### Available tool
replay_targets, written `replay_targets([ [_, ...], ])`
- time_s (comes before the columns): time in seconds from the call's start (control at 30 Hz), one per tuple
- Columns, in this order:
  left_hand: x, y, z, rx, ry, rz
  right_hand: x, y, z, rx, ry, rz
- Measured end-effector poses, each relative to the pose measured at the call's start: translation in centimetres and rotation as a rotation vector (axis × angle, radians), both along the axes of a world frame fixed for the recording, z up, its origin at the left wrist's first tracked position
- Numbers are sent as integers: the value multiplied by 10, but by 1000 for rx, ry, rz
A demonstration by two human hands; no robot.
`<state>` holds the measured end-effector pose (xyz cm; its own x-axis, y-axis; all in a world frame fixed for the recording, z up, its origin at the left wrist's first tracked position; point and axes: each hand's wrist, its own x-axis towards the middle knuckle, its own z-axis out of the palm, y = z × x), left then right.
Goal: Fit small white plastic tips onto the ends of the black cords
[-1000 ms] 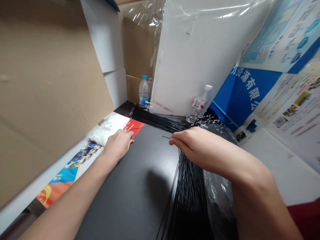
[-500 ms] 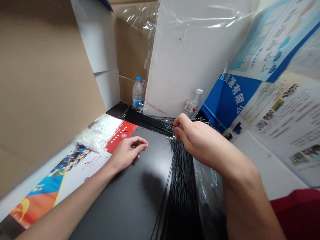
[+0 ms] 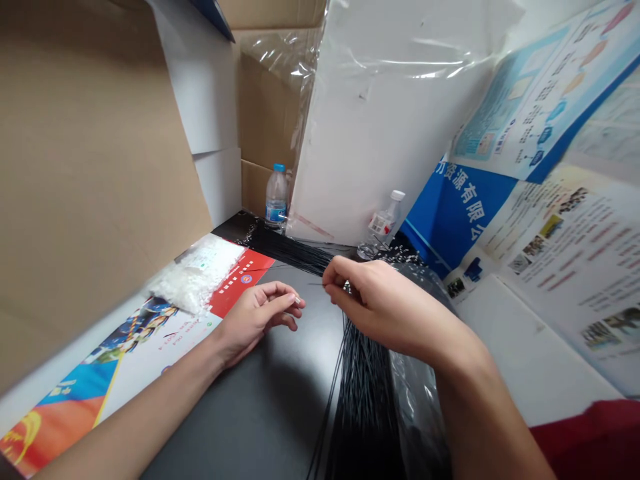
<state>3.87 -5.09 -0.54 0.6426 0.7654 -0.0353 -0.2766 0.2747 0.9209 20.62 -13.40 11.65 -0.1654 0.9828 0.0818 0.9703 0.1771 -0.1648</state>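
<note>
My left hand (image 3: pixel 260 313) is closed in a pinch on a small white plastic piece (image 3: pixel 298 300), held between thumb and fingertip above the dark tabletop (image 3: pixel 290 407). Facing it, my right hand (image 3: pixel 363 290) pinches a thin black wire (image 3: pixel 315 285) whose end points left toward the white piece; a gap separates the two. Under my right hand lies a thick bundle of black wires (image 3: pixel 367 373) with pale tips at its far end. Behind it, a second bundle of black wires (image 3: pixel 295 248) runs across the back of the table, partly hidden by my right hand.
A clear bag of small white pieces (image 3: pixel 200 273) lies on a printed sheet (image 3: pixel 190 333) at left. Two plastic bottles, one blue-capped (image 3: pixel 276 197) and one white-capped (image 3: pixel 385 223), stand at the back. Cardboard (image 3: pixel 90 187) rises on the left, printed posters (image 3: pixel 565 267) on the right.
My right hand has moved left and down, away from the wire tips, bringing a wire end toward my left hand. The left hand has turned slightly, showing more of the white piece.
</note>
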Motion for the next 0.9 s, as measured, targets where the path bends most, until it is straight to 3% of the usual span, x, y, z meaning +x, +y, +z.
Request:
replay_targets([
  [0.2, 1, -4, 4, -124, -90, 1, -5, 1, -3, -70, 27, 32],
  [0.63, 1, -7, 10, -130, -145, 59, -5, 6, -11, -38, -38, 40],
  [0.9, 0, -7, 12, -93, -126, 37, -5, 8, -17, -23, 60, 96],
])
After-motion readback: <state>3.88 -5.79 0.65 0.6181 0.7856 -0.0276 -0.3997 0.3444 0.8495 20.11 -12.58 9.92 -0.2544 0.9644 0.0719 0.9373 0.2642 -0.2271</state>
